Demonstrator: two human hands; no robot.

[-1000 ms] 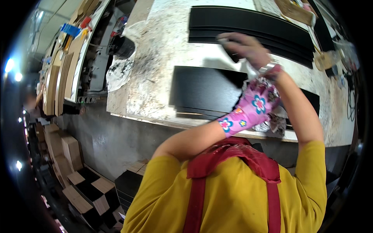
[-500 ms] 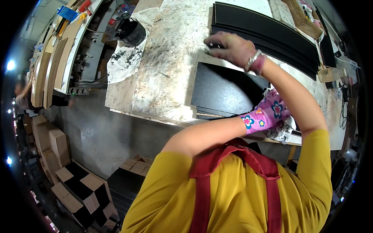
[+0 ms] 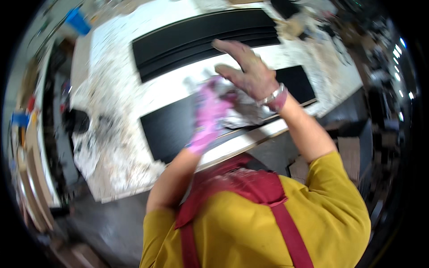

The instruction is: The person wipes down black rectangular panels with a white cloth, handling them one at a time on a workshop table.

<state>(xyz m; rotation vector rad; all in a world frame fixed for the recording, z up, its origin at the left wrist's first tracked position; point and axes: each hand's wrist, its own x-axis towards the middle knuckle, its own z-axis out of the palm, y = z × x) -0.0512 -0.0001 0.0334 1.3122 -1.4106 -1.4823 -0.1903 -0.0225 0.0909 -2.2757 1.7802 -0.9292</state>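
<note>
Black panel [image 3: 178, 127], pink-gloved left hand [image 3: 208, 111] perhaps clutching rag [image 3: 243, 111]

Near black panel [image 3: 178, 127]: long flat rectangle, matte black, lying flat on the paint-spattered white bench top [image 3: 107, 111], long side along the bench's front edge, its right end reaching past the wrist with the bracelet. Crumpled grey-white rag [image 3: 243, 111] sits bunched on the panel, about mid-length. Left hand [image 3: 209, 115], in a pink glove, blurred, is on the panel at the rag's left edge. Right hand [image 3: 248, 71], bare, fingers spread, is over the rag's far side; contact can't be told.
</note>
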